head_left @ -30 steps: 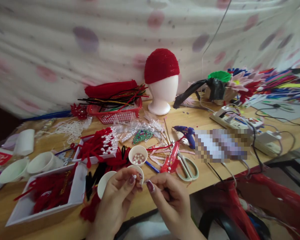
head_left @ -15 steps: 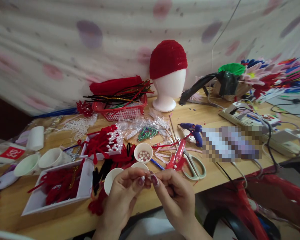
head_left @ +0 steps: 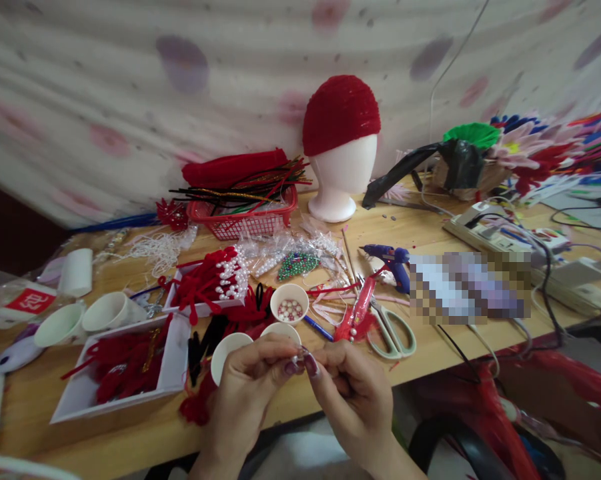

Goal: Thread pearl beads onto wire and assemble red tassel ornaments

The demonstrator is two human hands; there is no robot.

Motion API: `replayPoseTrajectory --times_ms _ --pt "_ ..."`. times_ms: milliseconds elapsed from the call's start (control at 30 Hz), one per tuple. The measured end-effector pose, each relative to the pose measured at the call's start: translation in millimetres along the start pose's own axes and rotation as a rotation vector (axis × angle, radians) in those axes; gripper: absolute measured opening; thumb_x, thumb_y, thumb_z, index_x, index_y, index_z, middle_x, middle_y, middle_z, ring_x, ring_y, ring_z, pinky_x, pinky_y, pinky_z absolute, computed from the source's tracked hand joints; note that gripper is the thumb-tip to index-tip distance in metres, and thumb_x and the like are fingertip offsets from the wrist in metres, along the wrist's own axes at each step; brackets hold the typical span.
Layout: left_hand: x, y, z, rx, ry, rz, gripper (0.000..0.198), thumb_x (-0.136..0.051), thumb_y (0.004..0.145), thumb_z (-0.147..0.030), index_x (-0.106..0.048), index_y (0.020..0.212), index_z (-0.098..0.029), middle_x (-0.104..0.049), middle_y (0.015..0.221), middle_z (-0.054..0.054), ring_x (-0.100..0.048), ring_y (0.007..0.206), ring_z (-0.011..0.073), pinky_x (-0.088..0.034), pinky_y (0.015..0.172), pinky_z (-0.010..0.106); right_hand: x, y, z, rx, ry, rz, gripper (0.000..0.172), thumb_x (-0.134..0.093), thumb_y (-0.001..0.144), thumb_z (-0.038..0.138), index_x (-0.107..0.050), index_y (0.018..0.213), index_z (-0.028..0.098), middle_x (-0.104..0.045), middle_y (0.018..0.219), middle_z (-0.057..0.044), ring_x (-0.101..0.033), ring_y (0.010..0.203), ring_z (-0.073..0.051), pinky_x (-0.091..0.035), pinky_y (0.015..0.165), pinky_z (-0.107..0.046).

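Note:
My left hand (head_left: 250,393) and my right hand (head_left: 353,393) meet at the fingertips over the table's front edge, both pinched on a tiny bead or wire piece (head_left: 298,358) too small to name. Just behind the fingers stand two small white paper cups (head_left: 229,351), and a third cup (head_left: 289,303) holding pearl and red beads sits a little farther back. A red piece trimmed with pearls (head_left: 215,280) lies in a white tray to the left.
A foam head with a red cap (head_left: 340,143) stands at the back by a red basket of pipe cleaners (head_left: 243,213). Scissors (head_left: 390,330), a blue glue gun (head_left: 387,257), a power strip (head_left: 510,240), cables and white trays (head_left: 125,373) crowd the wooden table.
My fingertips have closed together on the small piece, and the view has shifted slightly, so the table's contents sit a little to the right.

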State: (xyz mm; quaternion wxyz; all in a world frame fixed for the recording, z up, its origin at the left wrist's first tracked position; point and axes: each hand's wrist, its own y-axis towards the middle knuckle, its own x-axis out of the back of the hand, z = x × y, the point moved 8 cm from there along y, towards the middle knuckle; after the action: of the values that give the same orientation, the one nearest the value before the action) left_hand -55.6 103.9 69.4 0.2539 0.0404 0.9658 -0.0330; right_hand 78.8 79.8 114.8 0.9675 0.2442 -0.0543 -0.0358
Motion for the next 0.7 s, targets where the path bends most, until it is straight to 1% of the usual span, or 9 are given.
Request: replayPoseTrajectory --times_ms 133,333,533,633,700 --pt "0.8 0 -1 -0.017 0.026 0.02 0.011 -0.09 0.072 -0.025 -0.085 0.08 -0.029 -0.079 0.08 -0.001 -0.072 0.078 0.0098 -0.055 0.07 0.011 0 1 0 0.015 -0.011 -0.001 0.016 -0.06 0.092 0.008 -0.06 0.082 0.02 -0.026 0.057 0.011 -0.021 0.043 -0.005 -0.015 0.038 -0.019" --pt "1.3 0 -2 -0.06 0.072 0.043 0.01 -0.088 0.075 -0.024 -0.085 0.082 -0.03 -0.079 0.083 -0.001 -0.072 0.081 0.0104 -0.056 0.073 0.013 1 2 5 0.05 -0.064 -0.008 0.016 -0.059 0.091 0.008 -0.059 0.081 0.02 -0.027 0.057 0.011 -0.022 0.043 -0.006 -0.017 0.039 -0.019" --pt "1.6 -3 -12 -0.16 0.184 0.06 0.011 -0.085 0.078 -0.022 -0.085 0.085 -0.031 -0.078 0.083 0.001 -0.072 0.079 0.0131 -0.058 0.072 0.017 1 3 4 0.066 -0.102 0.0 0.016 -0.06 0.09 0.008 -0.059 0.08 0.02 -0.027 0.057 0.011 -0.025 0.044 -0.006 -0.02 0.041 -0.019" --pt "-0.3 -4 -19 -0.224 0.28 0.065 0.012 -0.082 0.081 -0.02 -0.085 0.087 -0.03 -0.077 0.083 0.002 -0.072 0.078 0.0141 -0.057 0.07 0.018 2 1 3 0.073 -0.125 0.007 0.015 -0.06 0.091 0.011 -0.06 0.079 0.02 -0.03 0.056 0.01 -0.027 0.044 -0.007 -0.023 0.041 -0.02" --pt "-0.6 -5 -21 -0.25 0.299 0.063 0.014 -0.08 0.083 -0.02 -0.085 0.089 -0.031 -0.077 0.084 0.002 -0.071 0.079 0.014 -0.057 0.068 0.018 1 0 2 0.07 -0.138 0.015 0.015 -0.058 0.092 0.012 -0.061 0.079 0.02 -0.032 0.056 0.009 -0.027 0.043 -0.007 -0.024 0.04 -0.021"
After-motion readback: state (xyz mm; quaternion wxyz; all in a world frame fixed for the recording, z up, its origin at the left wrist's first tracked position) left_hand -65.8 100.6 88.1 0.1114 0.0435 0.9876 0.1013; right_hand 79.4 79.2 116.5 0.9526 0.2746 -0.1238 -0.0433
